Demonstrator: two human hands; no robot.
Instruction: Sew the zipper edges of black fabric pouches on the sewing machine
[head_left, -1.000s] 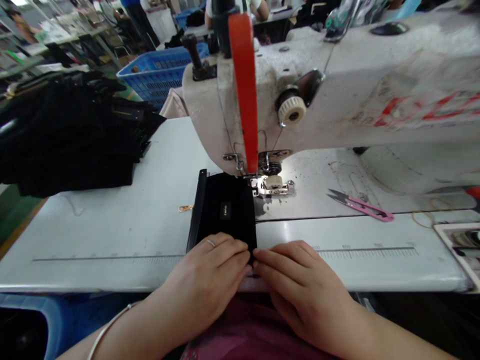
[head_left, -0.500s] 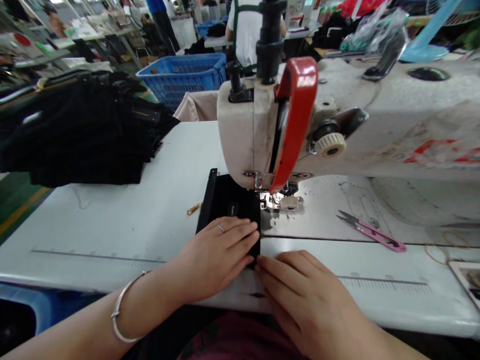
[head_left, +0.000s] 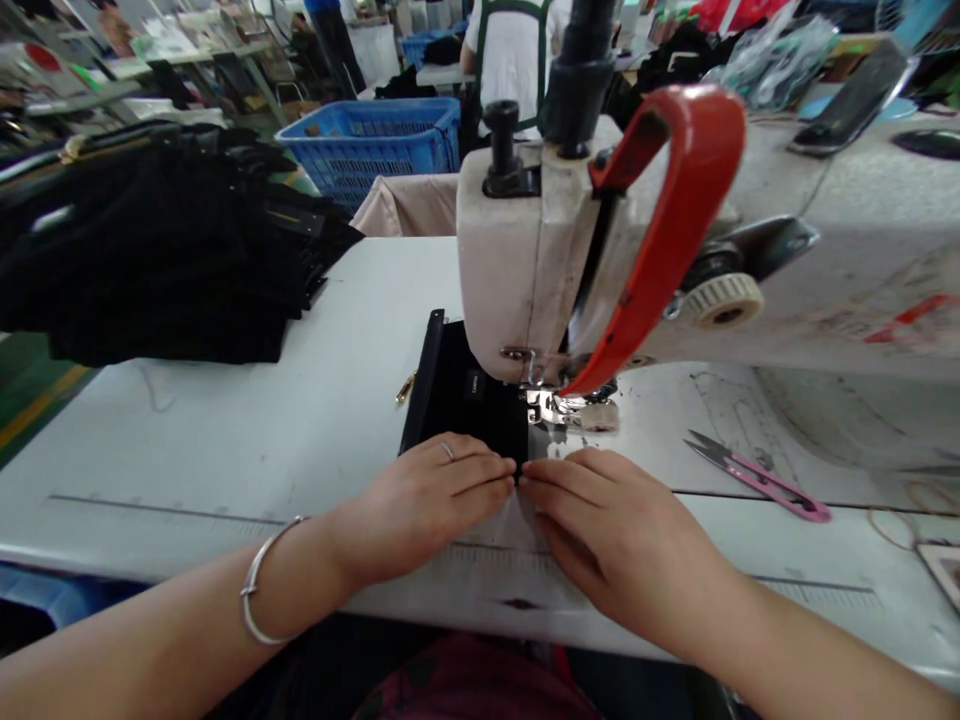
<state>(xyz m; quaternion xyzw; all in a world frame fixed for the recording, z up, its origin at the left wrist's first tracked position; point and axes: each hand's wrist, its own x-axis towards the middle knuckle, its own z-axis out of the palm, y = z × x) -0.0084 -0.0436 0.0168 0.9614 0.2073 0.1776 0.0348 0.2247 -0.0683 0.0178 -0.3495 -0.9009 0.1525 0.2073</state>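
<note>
A flat black zip pouch (head_left: 491,415) lies on the sewing machine table, its right edge beside the presser foot (head_left: 551,408). It carries a small label with pale lettering, a stiff dark strip along the left side and a gold zipper pull (head_left: 406,388). My left hand (head_left: 431,495), with a ring and a bangle, is closed at the pouch's near edge, thumb mostly hidden. Fingertips of my right hand (head_left: 607,520) pinch the near right corner, almost touching the left fingertips. The machine head (head_left: 502,270) with its red lever guard (head_left: 675,230) hides the pouch's far right part.
Pink-handled thread snips (head_left: 761,480) lie right of my right hand. A pile of black fabric pieces (head_left: 165,250) fills the table's far left. Behind stand a blue basket (head_left: 371,150) and a beige cloth bin (head_left: 412,205). A person (head_left: 514,65) works beyond the machine.
Both hands have moved away from me, and the pouch has moved slightly forward along the presser foot. My left hand has slid back from the pouch's top to its near edge.
</note>
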